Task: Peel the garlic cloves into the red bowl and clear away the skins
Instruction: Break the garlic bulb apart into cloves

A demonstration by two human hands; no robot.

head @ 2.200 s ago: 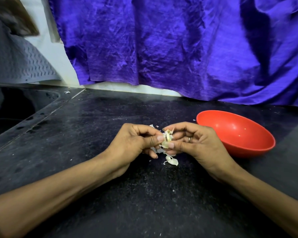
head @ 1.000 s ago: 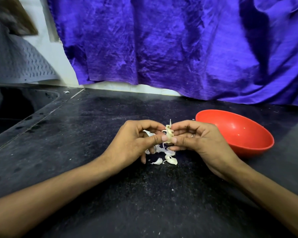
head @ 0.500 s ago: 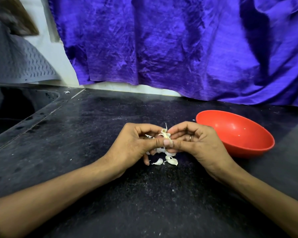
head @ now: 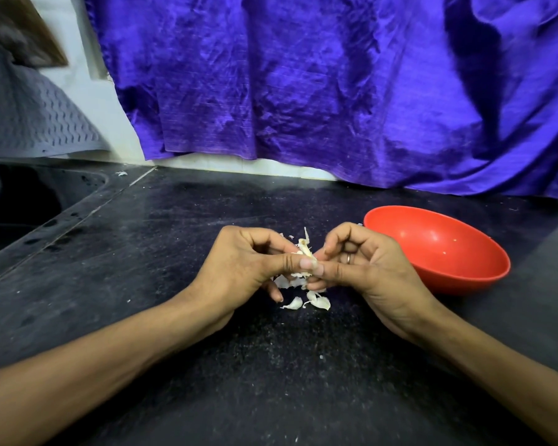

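Both hands, left point(head: 248, 262) and right point(head: 361, 262), are pinching a clove point(head: 305, 251) over the counter point(head: 142, 252), still peeling. Skins point(head: 303, 300) are lying below. Next, probably: drop it into the bowl point(head: 438, 249) beside.

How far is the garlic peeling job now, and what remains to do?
Done: some skin is off; loose skins lie on the black counter. In hand: the left hand and right hand both pinch one garlic clove, partly skinned. Left: the red bowl shows no peeled cloves, only tiny specks, so this clove must go in, and the skins need clearing.
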